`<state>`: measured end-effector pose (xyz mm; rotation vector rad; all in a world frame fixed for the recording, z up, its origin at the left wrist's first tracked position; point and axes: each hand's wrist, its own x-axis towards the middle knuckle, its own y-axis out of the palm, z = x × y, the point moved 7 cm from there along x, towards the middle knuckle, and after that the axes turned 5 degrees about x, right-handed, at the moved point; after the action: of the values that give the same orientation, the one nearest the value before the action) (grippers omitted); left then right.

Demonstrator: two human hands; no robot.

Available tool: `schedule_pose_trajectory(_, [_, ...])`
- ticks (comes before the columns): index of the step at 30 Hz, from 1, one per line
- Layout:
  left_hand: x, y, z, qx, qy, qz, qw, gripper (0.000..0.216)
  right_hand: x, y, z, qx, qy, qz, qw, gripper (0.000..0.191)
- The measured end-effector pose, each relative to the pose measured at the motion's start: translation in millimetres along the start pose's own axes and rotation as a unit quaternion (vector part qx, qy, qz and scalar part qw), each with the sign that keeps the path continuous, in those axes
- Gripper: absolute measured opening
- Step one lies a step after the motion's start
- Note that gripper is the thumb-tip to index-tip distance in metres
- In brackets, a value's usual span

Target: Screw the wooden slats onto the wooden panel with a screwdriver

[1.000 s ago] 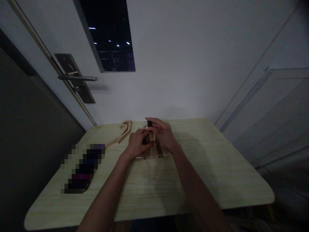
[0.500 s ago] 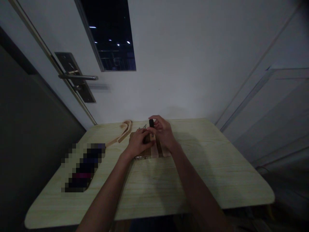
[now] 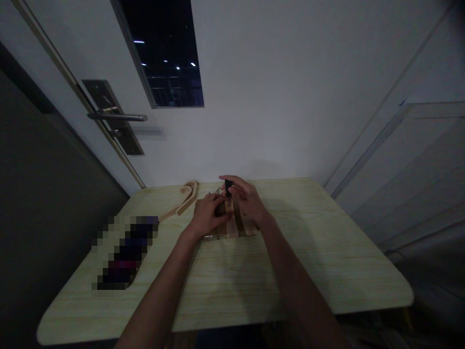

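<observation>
Both my hands work at the far middle of a light wooden table [image 3: 236,281]. My right hand [image 3: 245,198] pinches a small black tool handle [image 3: 227,186], held upright over a flat set of wooden pieces [image 3: 232,227]. My left hand [image 3: 208,215] rests closed on the left part of those wooden pieces and presses them down. What its fingers hold, if anything, is hidden. Small metal bits lie just behind the left hand, too dim to name.
A curved wooden piece [image 3: 183,199] lies at the table's far left. A pixelated dark object [image 3: 125,252] lies on the left side. A white door with a metal lever handle [image 3: 118,117] and a dark window stands behind the table.
My right hand has shifted slightly with the black handle, lifting a little and coming back down. My left hand stays on the wooden pieces.
</observation>
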<state>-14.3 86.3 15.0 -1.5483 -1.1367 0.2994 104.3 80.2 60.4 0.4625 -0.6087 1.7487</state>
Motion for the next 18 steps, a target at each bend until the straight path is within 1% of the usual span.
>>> schedule_pose_trajectory(4, [-0.1,1.1,0.5,0.000,0.000,0.002,1.000,0.041,1.4,-0.3,-2.9,0.032,0.010,-0.035,0.999,0.024])
schedule_pose_trajectory(12, [0.9,0.5,-0.9,0.002,-0.001,0.013,1.000,0.043,1.3,-7.0,-10.8,0.030,0.058,-0.089,0.994,0.026])
schedule_pose_trajectory(18, [0.6,0.4,-1.3,0.005,-0.004,0.018,1.000,0.045,0.2,-7.7,-7.9,-0.017,0.037,-0.107,0.993,0.026])
